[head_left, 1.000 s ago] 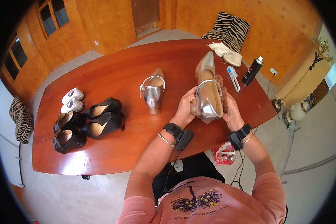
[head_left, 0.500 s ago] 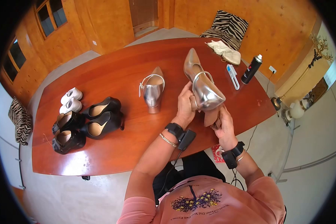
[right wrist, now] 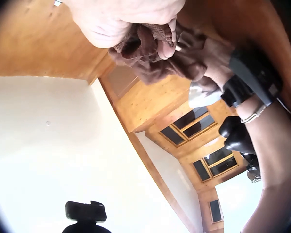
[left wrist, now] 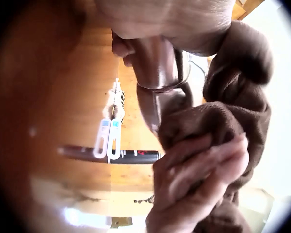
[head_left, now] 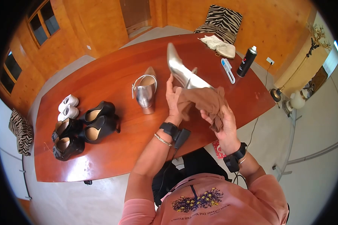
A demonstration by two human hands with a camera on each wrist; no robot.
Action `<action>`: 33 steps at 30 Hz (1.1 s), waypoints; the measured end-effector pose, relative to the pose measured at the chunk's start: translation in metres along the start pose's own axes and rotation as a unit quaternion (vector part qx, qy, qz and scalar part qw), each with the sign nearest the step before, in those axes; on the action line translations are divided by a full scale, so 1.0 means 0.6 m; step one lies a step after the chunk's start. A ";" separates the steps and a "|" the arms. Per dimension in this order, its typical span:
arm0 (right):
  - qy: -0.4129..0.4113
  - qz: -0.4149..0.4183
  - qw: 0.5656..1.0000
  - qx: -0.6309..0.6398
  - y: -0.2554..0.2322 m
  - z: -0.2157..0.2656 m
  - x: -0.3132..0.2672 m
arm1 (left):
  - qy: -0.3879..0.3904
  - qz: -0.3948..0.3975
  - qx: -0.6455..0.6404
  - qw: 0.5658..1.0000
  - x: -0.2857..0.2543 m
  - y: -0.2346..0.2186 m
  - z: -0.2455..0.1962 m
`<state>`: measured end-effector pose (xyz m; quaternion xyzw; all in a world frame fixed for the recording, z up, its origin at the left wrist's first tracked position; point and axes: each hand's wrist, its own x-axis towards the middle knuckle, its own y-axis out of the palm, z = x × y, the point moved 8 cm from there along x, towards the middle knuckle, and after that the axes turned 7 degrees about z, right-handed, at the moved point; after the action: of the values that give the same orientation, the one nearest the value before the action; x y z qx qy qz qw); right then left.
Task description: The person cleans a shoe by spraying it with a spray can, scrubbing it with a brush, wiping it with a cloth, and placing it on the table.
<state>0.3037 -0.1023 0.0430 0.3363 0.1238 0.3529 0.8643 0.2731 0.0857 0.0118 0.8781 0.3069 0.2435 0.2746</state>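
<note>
Wood-panelled walls surround a polished reddish wooden counter (head_left: 112, 80) bearing one silver heeled shoe (head_left: 144, 92), four black shoes (head_left: 84, 129), two white shoes (head_left: 67, 107), one brush (head_left: 227, 69) and one black spray can (head_left: 245, 62). A second silver pointed shoe (head_left: 180, 69) is raised above the counter, gripped by the left hand (head_left: 174, 99), while the right hand (head_left: 223, 120) clutches one brown cloth (head_left: 202, 101) bunched against the shoe's heel end, between both hands.

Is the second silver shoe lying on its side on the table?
No: the second silver shoe stands upright on the table, heel toward the person.
</note>
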 end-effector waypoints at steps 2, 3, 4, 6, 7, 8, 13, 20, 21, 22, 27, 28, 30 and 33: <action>-0.041 -0.017 0.999 -0.004 -0.003 0.030 0.017 | 0.003 0.025 0.105 0.994 0.003 0.000 0.010; -0.082 -0.032 0.996 -0.009 -0.008 0.053 0.025 | 0.008 0.048 0.207 0.977 0.004 0.006 0.011; -0.081 -0.047 0.994 -0.061 -0.019 0.080 0.031 | -0.020 0.050 0.184 0.981 -0.008 0.023 0.005; -0.158 -0.053 0.984 -0.064 -0.037 0.129 0.047 | -0.038 0.055 0.176 0.982 -0.010 0.032 0.007; -0.168 -0.065 0.980 -0.086 -0.060 0.154 0.052 | -0.055 0.058 0.166 0.983 -0.009 0.033 0.010; -0.188 -0.062 0.976 -0.095 -0.083 0.174 0.061 | -0.080 0.066 0.138 0.985 -0.009 0.030 0.014; -0.197 -0.058 0.949 -0.241 -0.155 0.216 0.072 | -0.136 0.063 0.038 0.988 -0.007 0.022 0.023; -0.112 0.028 0.748 -0.654 -0.177 0.169 0.072 | -0.189 0.186 -0.099 0.959 -0.004 0.021 0.040; -0.154 0.106 0.633 -0.751 -0.150 0.157 0.066 | -0.189 0.186 -0.098 0.959 -0.001 0.018 0.052; -0.088 0.108 0.673 -0.726 -0.144 0.156 0.066 | -0.192 0.138 -0.125 0.964 -0.002 0.027 0.045; -0.073 0.123 0.600 -0.787 -0.120 0.163 0.059 | -0.211 0.093 -0.143 0.962 -0.009 0.018 0.033; -0.080 0.117 0.578 -0.803 -0.113 0.162 0.057 | -0.216 0.114 -0.151 0.958 -0.008 0.016 0.034; -0.143 0.099 0.549 -0.818 -0.082 0.167 0.038 | -0.218 0.134 -0.159 0.954 -0.004 0.015 0.041; -0.225 0.111 0.561 -0.789 -0.011 0.176 0.009 | -0.218 0.038 -0.162 0.962 -0.005 0.012 0.040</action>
<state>0.3587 -0.1540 0.1174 -0.4006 -0.4406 0.3163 0.7385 0.2879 0.0707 -0.0017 0.8648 0.1631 0.1029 0.4637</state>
